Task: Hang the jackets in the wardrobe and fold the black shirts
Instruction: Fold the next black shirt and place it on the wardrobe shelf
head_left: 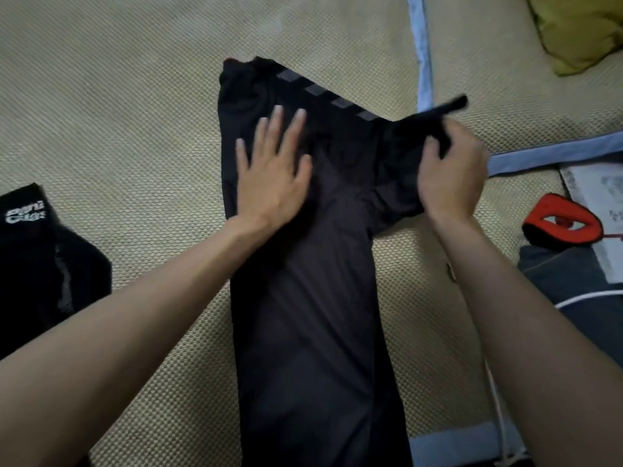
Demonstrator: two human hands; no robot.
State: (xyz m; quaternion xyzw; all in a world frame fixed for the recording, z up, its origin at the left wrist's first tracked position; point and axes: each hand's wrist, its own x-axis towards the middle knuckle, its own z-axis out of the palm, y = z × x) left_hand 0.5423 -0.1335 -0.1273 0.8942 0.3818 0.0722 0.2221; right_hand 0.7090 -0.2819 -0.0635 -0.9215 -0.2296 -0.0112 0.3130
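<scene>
A black shirt [313, 281] lies lengthwise down the middle of a woven beige mat [135, 96], its left side folded in. Grey rectangles run along its shoulder seam. My left hand [273, 173] rests flat on the upper chest of the shirt, fingers spread. My right hand [451, 173] is closed on the shirt's right sleeve [408, 143], which is lifted a little off the mat with its cuff sticking out to the right. A second black garment [37, 261] with white lettering lies at the left edge.
Blue fabric borders [425, 62] edge the mats at the right. A yellow-green cushion [580, 32] sits at the top right. A red and black item [561, 224], printed papers [603, 197] and grey cloth with a white cord [573, 288] lie at the right.
</scene>
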